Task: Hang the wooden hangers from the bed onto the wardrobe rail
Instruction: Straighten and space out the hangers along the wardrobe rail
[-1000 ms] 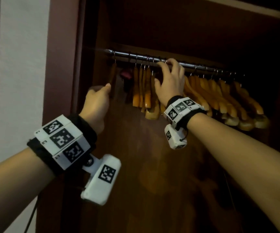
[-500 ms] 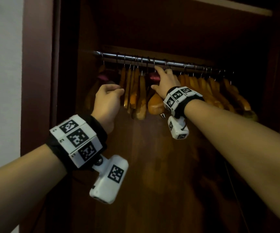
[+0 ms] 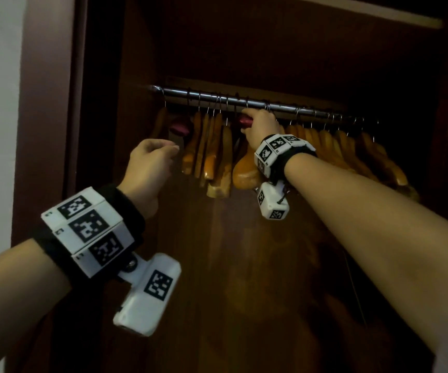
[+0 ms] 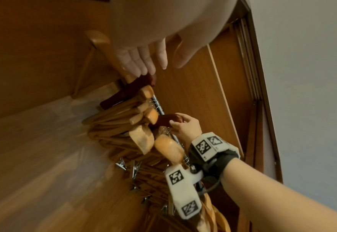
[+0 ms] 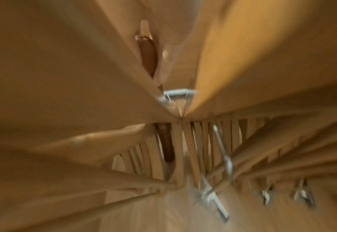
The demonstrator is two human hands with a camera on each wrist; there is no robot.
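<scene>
The risk, as I judge it, is a crowded wardrobe rail [image 3: 244, 101]: nudging the packed wooden hangers [image 3: 212, 149] could tangle hooks or knock one off. On the left, the left hand [image 3: 147, 168] hovers near the leftmost hangers, fingers loosely curled, holding nothing. Further right, the right hand [image 3: 260, 125] has its fingers curled round the top of a dark red hanger [image 3: 245, 120] just under the rail, between the light ones.
</scene>
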